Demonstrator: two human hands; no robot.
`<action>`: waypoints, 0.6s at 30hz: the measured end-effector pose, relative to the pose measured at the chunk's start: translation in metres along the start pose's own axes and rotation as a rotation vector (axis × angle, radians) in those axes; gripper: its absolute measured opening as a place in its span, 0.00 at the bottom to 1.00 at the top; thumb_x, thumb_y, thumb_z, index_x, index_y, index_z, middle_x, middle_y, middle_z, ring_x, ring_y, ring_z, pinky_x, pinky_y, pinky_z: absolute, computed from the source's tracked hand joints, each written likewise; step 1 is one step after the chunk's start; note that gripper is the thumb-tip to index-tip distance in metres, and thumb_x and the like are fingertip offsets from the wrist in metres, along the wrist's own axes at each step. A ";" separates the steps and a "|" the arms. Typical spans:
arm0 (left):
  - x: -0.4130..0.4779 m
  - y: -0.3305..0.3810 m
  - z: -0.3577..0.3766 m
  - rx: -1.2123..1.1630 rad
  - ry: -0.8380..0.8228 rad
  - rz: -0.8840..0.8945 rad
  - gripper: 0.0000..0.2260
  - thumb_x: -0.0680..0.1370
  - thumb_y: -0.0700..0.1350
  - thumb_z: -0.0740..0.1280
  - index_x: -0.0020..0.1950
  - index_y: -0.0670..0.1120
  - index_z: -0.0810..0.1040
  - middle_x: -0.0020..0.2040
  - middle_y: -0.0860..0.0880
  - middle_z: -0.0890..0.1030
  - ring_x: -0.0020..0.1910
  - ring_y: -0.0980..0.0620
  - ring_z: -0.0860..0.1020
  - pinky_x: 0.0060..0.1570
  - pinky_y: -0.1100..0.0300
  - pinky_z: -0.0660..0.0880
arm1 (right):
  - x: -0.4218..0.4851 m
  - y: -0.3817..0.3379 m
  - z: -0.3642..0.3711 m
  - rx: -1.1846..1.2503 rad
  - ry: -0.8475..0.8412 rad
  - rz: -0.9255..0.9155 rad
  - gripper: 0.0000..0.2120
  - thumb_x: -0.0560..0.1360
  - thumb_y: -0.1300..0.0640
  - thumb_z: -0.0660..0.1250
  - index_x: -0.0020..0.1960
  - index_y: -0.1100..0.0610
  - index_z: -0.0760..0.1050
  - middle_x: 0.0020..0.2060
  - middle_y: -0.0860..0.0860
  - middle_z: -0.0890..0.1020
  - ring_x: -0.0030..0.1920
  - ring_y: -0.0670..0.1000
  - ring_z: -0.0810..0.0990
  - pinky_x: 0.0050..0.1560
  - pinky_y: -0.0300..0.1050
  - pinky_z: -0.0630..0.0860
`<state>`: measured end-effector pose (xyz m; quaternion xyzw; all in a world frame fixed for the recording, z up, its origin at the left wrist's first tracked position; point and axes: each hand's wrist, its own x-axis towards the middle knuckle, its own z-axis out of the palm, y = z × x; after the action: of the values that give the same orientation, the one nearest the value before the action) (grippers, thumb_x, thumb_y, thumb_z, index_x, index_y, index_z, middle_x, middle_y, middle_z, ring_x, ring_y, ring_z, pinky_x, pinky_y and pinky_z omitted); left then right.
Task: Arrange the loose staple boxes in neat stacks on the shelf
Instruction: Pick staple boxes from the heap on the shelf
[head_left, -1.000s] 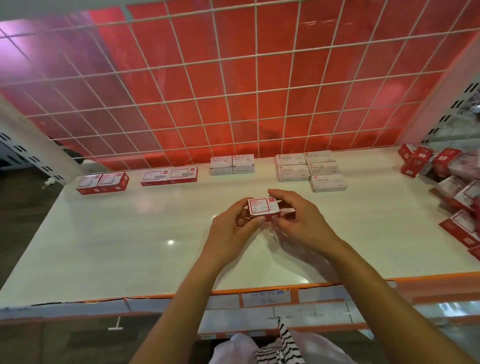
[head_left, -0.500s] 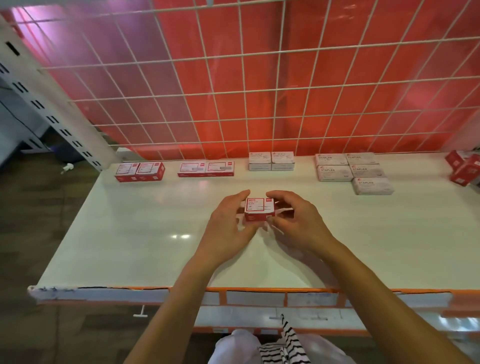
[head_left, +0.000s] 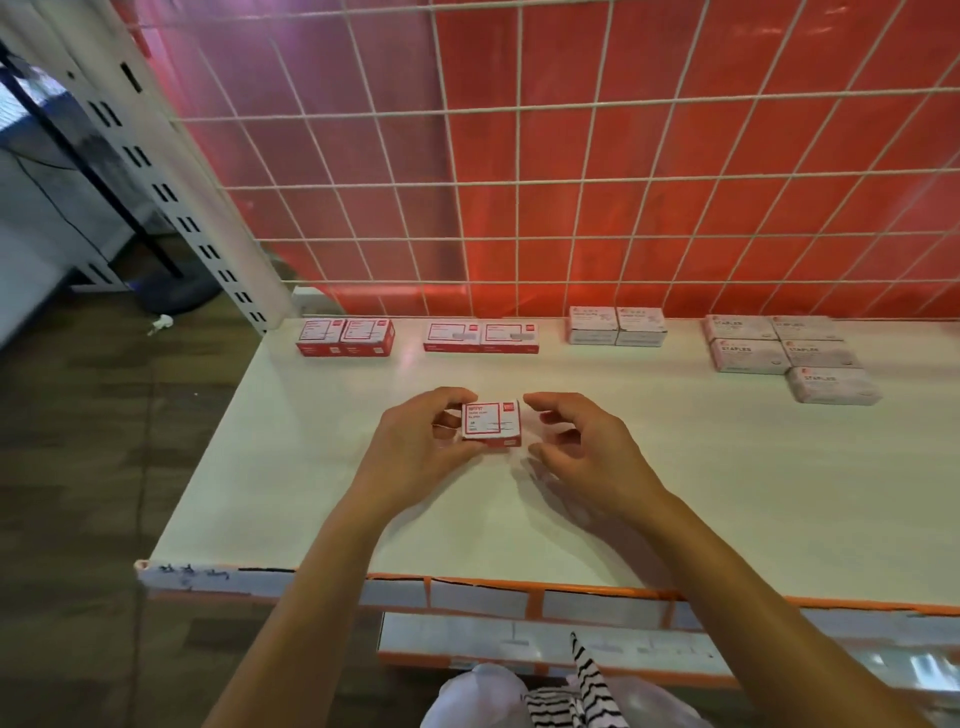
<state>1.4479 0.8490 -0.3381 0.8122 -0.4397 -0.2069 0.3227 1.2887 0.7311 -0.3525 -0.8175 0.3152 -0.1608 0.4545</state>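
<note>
My left hand (head_left: 415, 449) grips a small red and white staple box (head_left: 492, 423) by its left end, just above the white shelf (head_left: 727, 493). My right hand (head_left: 587, 447) hovers a little to the right of the box, fingers curled and apart from it. Along the back of the shelf stand two red boxes (head_left: 345, 338) at the far left, two flatter red boxes (head_left: 480, 338) beside them, a white stack (head_left: 615, 326) in the middle and several white boxes marked STAPLES (head_left: 779, 348) at the right.
A white wire grid (head_left: 519, 182) over a red panel closes the back of the shelf. A white slotted upright (head_left: 171, 171) stands at the back left corner. The shelf's front edge (head_left: 519, 592) carries orange and white label strips. Dark floor lies to the left.
My right hand has let go of the red box and drawn slightly right; my left hand still holds it. The view has swung left, so the loose boxes at the far right are out of sight.
</note>
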 end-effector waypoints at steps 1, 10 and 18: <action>0.000 -0.007 -0.007 -0.003 0.008 -0.007 0.22 0.71 0.49 0.75 0.63 0.50 0.76 0.56 0.53 0.81 0.47 0.59 0.78 0.41 0.80 0.71 | 0.001 -0.002 0.004 -0.018 -0.005 -0.008 0.22 0.75 0.61 0.68 0.67 0.49 0.70 0.63 0.45 0.74 0.58 0.44 0.74 0.57 0.34 0.73; 0.006 -0.073 -0.071 -0.018 0.073 -0.116 0.20 0.71 0.41 0.75 0.62 0.48 0.77 0.51 0.54 0.81 0.44 0.66 0.78 0.42 0.81 0.69 | 0.011 -0.016 0.038 -0.069 -0.010 -0.063 0.15 0.76 0.59 0.67 0.62 0.51 0.74 0.57 0.45 0.76 0.53 0.43 0.75 0.52 0.24 0.70; 0.022 -0.114 -0.114 0.026 0.106 -0.166 0.22 0.71 0.41 0.75 0.63 0.49 0.76 0.49 0.55 0.81 0.45 0.66 0.78 0.51 0.72 0.72 | 0.018 -0.022 0.056 -0.074 0.013 -0.047 0.14 0.76 0.60 0.67 0.60 0.52 0.76 0.54 0.44 0.77 0.50 0.39 0.75 0.50 0.21 0.68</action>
<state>1.5962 0.9158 -0.3396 0.8599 -0.3556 -0.1839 0.3167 1.3413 0.7633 -0.3640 -0.8397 0.3048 -0.1651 0.4180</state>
